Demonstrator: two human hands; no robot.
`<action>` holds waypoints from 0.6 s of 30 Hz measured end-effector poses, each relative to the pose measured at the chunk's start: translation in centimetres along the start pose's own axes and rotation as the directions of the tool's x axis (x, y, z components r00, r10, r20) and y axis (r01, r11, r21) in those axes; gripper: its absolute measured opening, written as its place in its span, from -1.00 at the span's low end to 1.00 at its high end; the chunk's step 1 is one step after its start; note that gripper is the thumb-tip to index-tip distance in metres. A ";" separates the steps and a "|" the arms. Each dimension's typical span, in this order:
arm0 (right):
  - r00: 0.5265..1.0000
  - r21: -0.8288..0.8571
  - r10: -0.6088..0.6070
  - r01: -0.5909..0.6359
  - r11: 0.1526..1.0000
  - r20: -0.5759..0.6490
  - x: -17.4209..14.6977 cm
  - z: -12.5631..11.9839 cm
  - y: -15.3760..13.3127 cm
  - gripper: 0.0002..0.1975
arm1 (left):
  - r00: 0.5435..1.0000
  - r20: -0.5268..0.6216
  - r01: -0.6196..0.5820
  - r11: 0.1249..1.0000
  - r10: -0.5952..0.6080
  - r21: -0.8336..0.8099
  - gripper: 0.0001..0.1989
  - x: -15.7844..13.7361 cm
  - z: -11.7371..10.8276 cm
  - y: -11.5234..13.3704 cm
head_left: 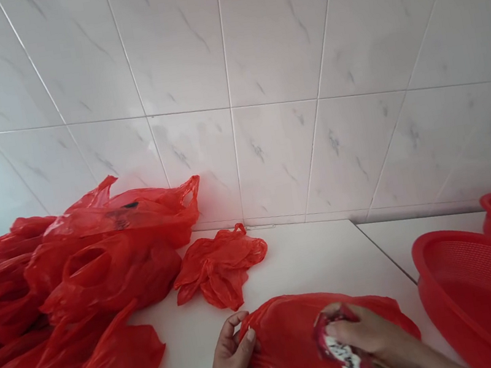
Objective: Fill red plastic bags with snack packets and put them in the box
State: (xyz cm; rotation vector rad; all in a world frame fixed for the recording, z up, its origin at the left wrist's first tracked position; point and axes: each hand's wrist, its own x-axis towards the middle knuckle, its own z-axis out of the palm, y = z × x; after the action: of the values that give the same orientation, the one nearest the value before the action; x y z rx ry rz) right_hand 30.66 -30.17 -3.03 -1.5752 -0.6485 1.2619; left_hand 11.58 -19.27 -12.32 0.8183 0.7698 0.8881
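Observation:
A red plastic bag (287, 327) lies on the white counter at the bottom middle. At its left end, my left hand (230, 354) pinches the edge between thumb and fingers. My right hand (371, 332) is closed around a dark red packet (342, 352) with a white patch and dark lettering, slightly blurred. The packet is over the middle of the bag; whether it touches the plastic I cannot tell. A crumpled red plastic bag (221, 265) sits just beyond my left hand.
Many red plastic bags (113, 261) are heaped along the left side. Two red plastic baskets (434, 291) stand at the right, one behind the other. White marbled wall tiles (283, 159) rise behind the counter (294, 257), which has a dark seam (384, 252) toward the right.

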 end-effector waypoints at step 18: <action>0.943 -0.321 -0.252 0.174 0.931 -0.219 -2.6 -4.9 0.8 -0.44 | 0.997 0.056 0.056 0.997 -0.059 0.059 -0.50 -0.4 0.0 1.2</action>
State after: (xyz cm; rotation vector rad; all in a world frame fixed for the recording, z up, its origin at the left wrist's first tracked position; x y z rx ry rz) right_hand 34.22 -34.47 -2.80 -1.8206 -0.8470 0.8043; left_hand 10.96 -19.14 -11.18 0.8650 0.7674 0.7909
